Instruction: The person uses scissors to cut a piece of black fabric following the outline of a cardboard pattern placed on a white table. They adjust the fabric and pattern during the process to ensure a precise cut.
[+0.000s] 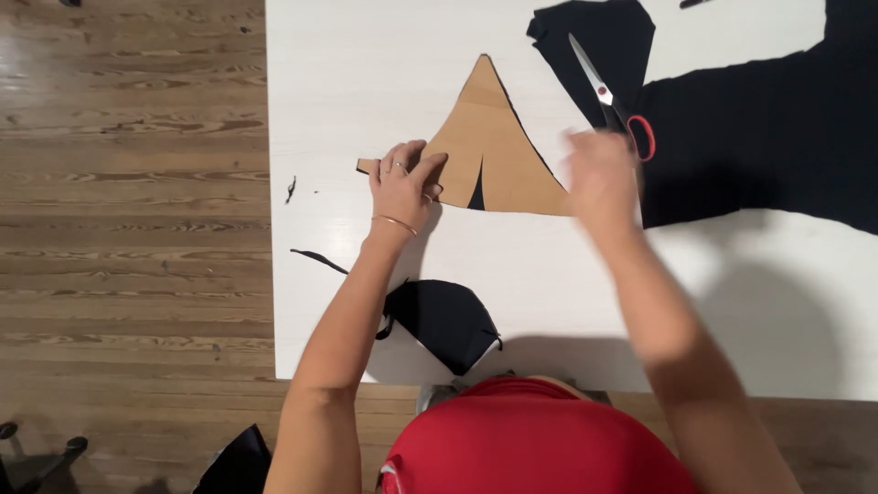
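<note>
A tan cardboard pattern piece, roughly triangular with a dart slit, lies on the white table over black fabric. My left hand presses flat on its lower left tip, fingers together. My right hand is blurred at the pattern's right corner; whether it holds anything cannot be told. Scissors with a red and black handle lie just beyond it on the black fabric.
A cut black fabric piece lies near the table's front edge, with a thin black strip to its left and a small scrap further up. Wooden floor runs along the left.
</note>
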